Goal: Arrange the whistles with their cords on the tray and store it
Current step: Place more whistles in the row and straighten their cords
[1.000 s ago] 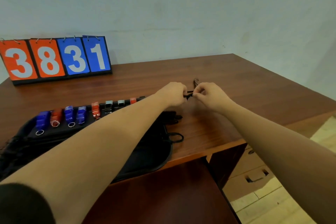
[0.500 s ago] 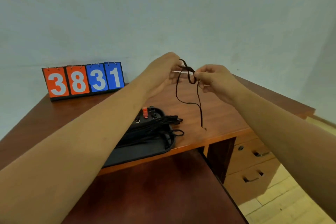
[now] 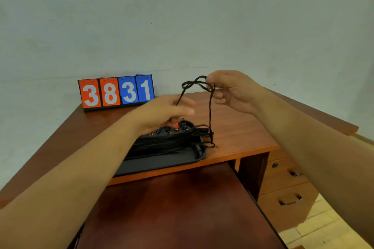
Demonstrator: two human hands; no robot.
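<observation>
A black tray (image 3: 162, 162) lies at the desk's front edge, partly behind my left forearm. Along its far side I see a red whistle (image 3: 176, 126) and a black whistle (image 3: 182, 122), with a bundle of black cords (image 3: 172, 140) lying across the tray. My right hand (image 3: 232, 91) is raised above the desk and pinches a loose black cord (image 3: 210, 111) that loops near the fingers and hangs down to the tray's right end. My left hand (image 3: 168, 112) is blurred, lower down, fingers extended, just above the whistles; one strand of the cord runs to it.
A flip scoreboard (image 3: 116, 92) reading 3831 stands at the back of the wooden desk (image 3: 242, 127) against the wall. A darker pull-out shelf (image 3: 172, 208) sits below the desk edge. Drawers (image 3: 283, 188) with handles are at the lower right.
Both hands rose from the desk with the cord. Since half a second ago my left hand has dropped from the loop toward the whistles; my right hand stays raised with the cord.
</observation>
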